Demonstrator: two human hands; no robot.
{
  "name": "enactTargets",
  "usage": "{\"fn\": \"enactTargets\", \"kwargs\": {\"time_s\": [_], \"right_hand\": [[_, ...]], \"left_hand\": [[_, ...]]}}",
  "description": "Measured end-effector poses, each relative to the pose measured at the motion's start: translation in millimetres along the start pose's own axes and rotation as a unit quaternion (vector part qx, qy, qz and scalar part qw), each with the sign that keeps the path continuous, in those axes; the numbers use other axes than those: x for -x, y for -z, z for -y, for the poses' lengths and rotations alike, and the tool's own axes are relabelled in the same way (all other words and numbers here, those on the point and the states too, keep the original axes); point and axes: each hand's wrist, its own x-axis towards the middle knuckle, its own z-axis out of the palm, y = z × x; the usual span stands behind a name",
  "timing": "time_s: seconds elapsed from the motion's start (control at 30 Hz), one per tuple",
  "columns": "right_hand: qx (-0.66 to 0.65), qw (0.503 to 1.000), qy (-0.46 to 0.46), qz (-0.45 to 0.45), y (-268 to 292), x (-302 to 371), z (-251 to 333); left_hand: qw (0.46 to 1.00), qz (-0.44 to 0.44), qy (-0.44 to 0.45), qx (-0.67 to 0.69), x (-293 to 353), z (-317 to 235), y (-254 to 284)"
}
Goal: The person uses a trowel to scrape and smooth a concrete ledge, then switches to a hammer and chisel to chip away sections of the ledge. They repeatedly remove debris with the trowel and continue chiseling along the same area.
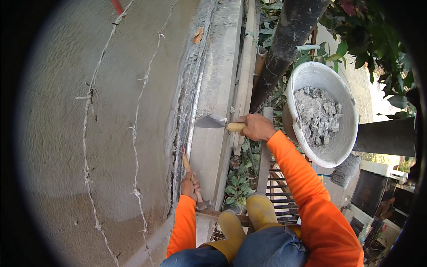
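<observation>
My right hand (259, 127) is closed round the wooden handle of a pointed trowel (209, 121). The blade reaches left over the concrete ledge (207, 155), with some grey material on it. Lower down, my left hand (190, 186) grips a wooden-handled hammer (199, 196). Its dark head hangs below the fist, and the reddish handle end points up beside a thin metal strip (194, 107). That strip runs along the joint between the ledge and the grey plastered wall (120, 147). To the right of my right hand, a white bucket (291, 89) holds crumbly grey mortar (318, 115).
Strands of barbed wire (135, 133) run along the wall at left. My yellow boots (260, 209) stand by a slatted metal platform (284, 202). A dark pole (291, 35) slants past the bucket. A brush (345, 171) hangs below it, and plants (238, 189) grow beside the ledge.
</observation>
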Motion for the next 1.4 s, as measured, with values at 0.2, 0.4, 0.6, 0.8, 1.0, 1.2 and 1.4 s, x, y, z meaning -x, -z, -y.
{"fn": "enactTargets", "kwargs": {"time_s": [0.2,0.4,0.6,0.8,1.0,1.2,1.4], "right_hand": [[-0.338,0.931,-0.06,-0.12,-107.6,70.3,0.5],[-0.411,0.891,-0.157,-0.109,-209.9,60.4,39.6],[-0.471,0.867,-0.128,-0.1,-242.3,1.8,65.8],[-0.539,0.83,-0.115,-0.084,-267.8,-32.7,64.1],[-0.588,0.795,-0.105,-0.103,-268.9,-20.9,61.6],[-0.682,0.722,-0.091,-0.076,-218.3,10.5,72.4],[-0.709,0.699,-0.091,0.004,-99.6,96.7,88.6]], "left_hand": [[1.0,0.006,-0.014,0.01,-0.9,3.7,0.0],[1.0,0.005,-0.003,0.016,1.2,1.1,-3.1],[1.0,0.002,-0.009,0.021,0.8,3.3,0.6],[1.0,0.01,-0.01,0.024,1.0,2.6,-1.3],[0.999,0.004,-0.009,0.031,3.6,2.4,-3.3],[1.0,0.009,-0.015,0.015,2.4,2.7,-1.5],[1.0,0.002,-0.021,0.014,-8.0,9.7,2.0]]}}
